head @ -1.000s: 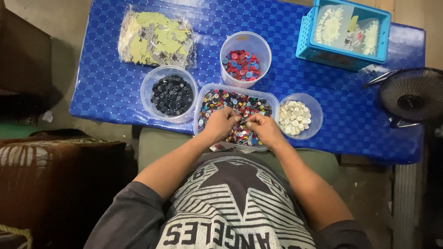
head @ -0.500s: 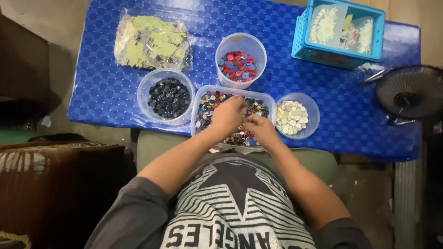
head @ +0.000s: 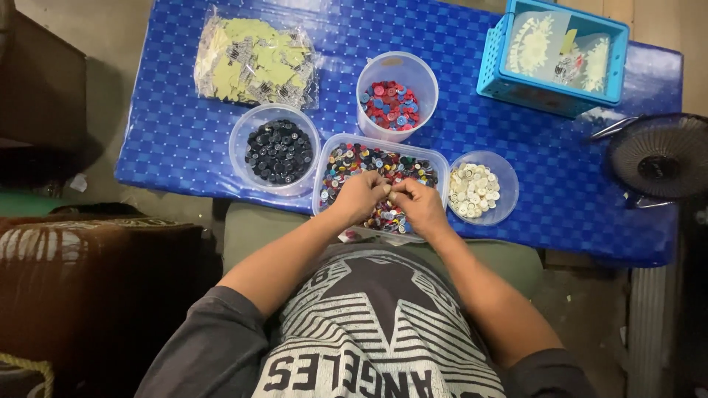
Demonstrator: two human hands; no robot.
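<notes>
**Both hands deep in the mixed button tray**

Seen from above, the left hand (head: 359,196) and right hand (head: 419,205) sit right next to each other over the clear rectangular plastic tray of mixed-colour buttons (head: 369,161), at the near edge of the blue patterned plastic table (head: 184,140). Fingers on both are curled in and the fingertips meet in the middle, pinching at something too tiny to make out, so I can't tell what's actually held.

Just left of the tray is a round clear tub of black buttons (head: 278,151). Just right, a small round clear tub of cream-white buttons (head: 476,190). Behind it stands a tall clear cup of red and blue buttons (head: 391,105). Further back there's a clear bag of pale yellow-green pieces (head: 254,60) and a light blue plastic basket (head: 549,53). A small black fan (head: 660,156) sits at the right edge.
</notes>
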